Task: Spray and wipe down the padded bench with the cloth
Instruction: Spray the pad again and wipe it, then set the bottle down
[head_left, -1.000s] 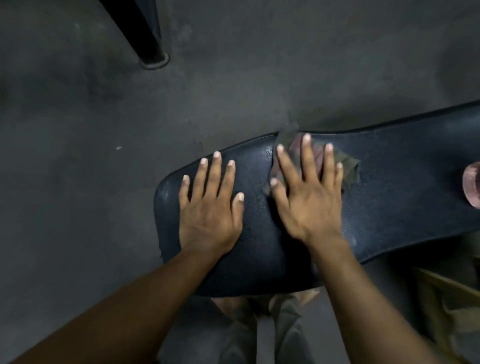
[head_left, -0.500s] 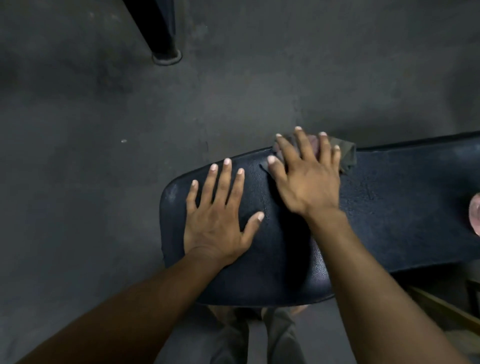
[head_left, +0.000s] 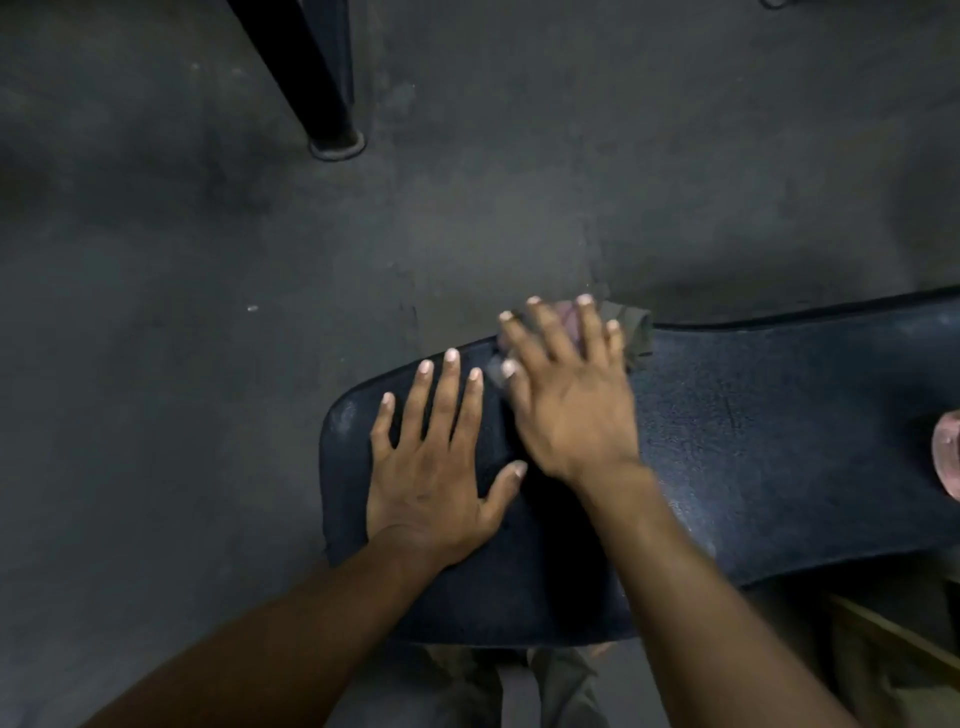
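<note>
The cloth (head_left: 631, 332) lies under the right hand's (head_left: 569, 400) spread fingers at the bench (head_left: 753, 441) edge; the left hand (head_left: 436, 467) rests flat, fingers apart.

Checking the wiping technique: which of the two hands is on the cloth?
The right hand, pressing flat on the cloth at the padded bench's far edge. The left hand rests spread on bare padding.

My dark padded bench (head_left: 753, 431) stands on a grey floor (head_left: 208, 312); my left hand (head_left: 431, 467) lies flat on it, my right hand (head_left: 566, 400) presses a cloth (head_left: 631, 332) at its far edge.
</note>
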